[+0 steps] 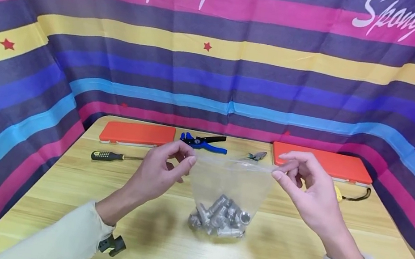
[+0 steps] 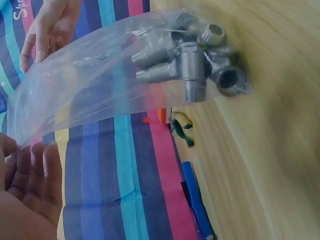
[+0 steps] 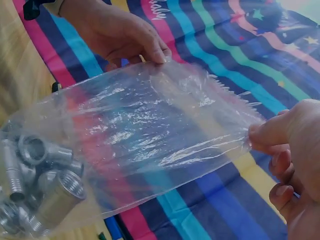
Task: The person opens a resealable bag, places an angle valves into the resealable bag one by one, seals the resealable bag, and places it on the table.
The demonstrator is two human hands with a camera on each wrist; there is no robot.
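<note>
A clear plastic bag (image 1: 229,180) hangs between my two hands, its top edge stretched across. Several metal pipe fittings (image 1: 220,215) lie heaped in its bottom; threaded ends show on some fittings (image 2: 194,75) in the left wrist view. My left hand (image 1: 163,165) pinches the bag's upper left corner between thumb and fingers. At the upper right corner, my right hand (image 1: 309,191) pinches the plastic, also seen in the right wrist view with the bag (image 3: 165,135) drawn taut. Whether the bag's base touches the table cannot be told.
On the wooden table (image 1: 67,216) lie two orange cases (image 1: 137,133) (image 1: 328,163) at the back. Between them are a blue-handled tool (image 1: 209,143) and pliers (image 1: 257,156). A screwdriver (image 1: 107,156) lies left; a yellow item with a black strap (image 1: 357,196) lies right.
</note>
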